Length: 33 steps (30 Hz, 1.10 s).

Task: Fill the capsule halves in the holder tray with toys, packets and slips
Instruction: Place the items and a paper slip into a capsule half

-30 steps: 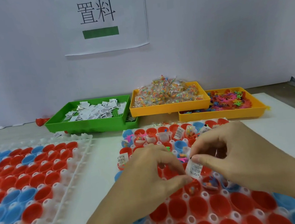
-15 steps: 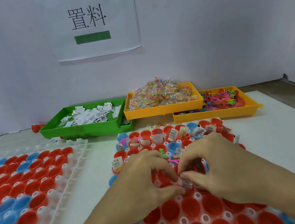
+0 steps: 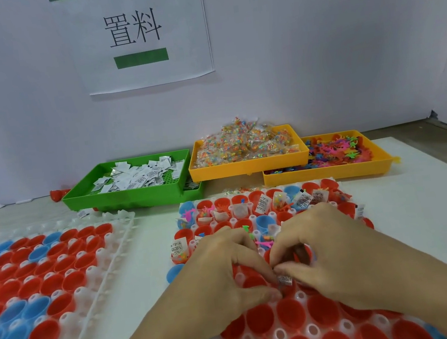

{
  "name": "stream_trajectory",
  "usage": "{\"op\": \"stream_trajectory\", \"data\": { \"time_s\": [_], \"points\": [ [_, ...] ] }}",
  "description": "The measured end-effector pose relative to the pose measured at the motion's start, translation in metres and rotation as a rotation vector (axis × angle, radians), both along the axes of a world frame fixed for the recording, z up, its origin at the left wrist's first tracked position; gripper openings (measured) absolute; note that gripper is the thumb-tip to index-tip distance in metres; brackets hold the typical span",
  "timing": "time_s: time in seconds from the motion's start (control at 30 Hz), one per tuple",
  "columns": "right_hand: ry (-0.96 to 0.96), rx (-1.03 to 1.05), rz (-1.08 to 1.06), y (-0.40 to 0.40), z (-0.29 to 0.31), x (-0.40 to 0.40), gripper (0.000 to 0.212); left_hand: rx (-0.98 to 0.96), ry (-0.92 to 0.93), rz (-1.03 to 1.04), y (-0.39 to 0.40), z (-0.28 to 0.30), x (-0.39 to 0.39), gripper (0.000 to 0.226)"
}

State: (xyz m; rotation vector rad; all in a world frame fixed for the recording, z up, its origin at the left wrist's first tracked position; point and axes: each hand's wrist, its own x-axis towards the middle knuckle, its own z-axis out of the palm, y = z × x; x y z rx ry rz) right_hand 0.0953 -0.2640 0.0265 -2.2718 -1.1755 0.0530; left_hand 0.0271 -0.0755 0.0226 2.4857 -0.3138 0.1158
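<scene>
Slip (image 3: 284, 280) pinched btwn your right hand (image 3: 331, 257) fingers over a red capsule half (image 3: 286, 291); left hand (image 3: 224, 276) fingers curled, thumb touching its rim.

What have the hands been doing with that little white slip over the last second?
Both hands, left hand and right hand, lowered the white slip from above the holder tray into a red capsule half, still pinching it. The supply trays stayed put.

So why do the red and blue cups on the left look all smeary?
Head view: the left holder tray sits near the picture's edge, where the wide lens stretches and softens things. The middle is sharper: the hands, left and right, the slip and the wall sign look clear. Light is soft, shadows faint.
</scene>
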Motion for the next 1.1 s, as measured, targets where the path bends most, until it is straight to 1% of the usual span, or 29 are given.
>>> {"op": "stream_trajectory", "data": {
  "time_s": [0.43,0.63,0.87,1.03,1.1],
  "points": [
    [0.018,-0.006,-0.005,0.0004,0.0037,-0.0020,0.010,0.044,-0.006,-0.034,0.0004,-0.0001,-0.0018,0.017],
    [-0.006,-0.001,-0.018,-0.0011,0.0051,-0.0001,0.010,0.045,-0.004,-0.026,0.0007,-0.0020,-0.0011,0.013],
    [0.008,-0.025,-0.021,-0.0010,0.0054,-0.0003,0.012,0.047,-0.001,-0.042,-0.0008,-0.0020,0.0005,0.009],
    [0.004,-0.022,-0.044,-0.0007,0.0045,-0.0004,0.012,0.057,0.022,-0.044,-0.0001,-0.0030,0.0018,0.011],
    [0.007,-0.011,-0.057,-0.0002,0.0035,-0.0001,0.013,0.056,0.022,-0.033,-0.0007,-0.0035,0.0026,0.016]
  ]
}}
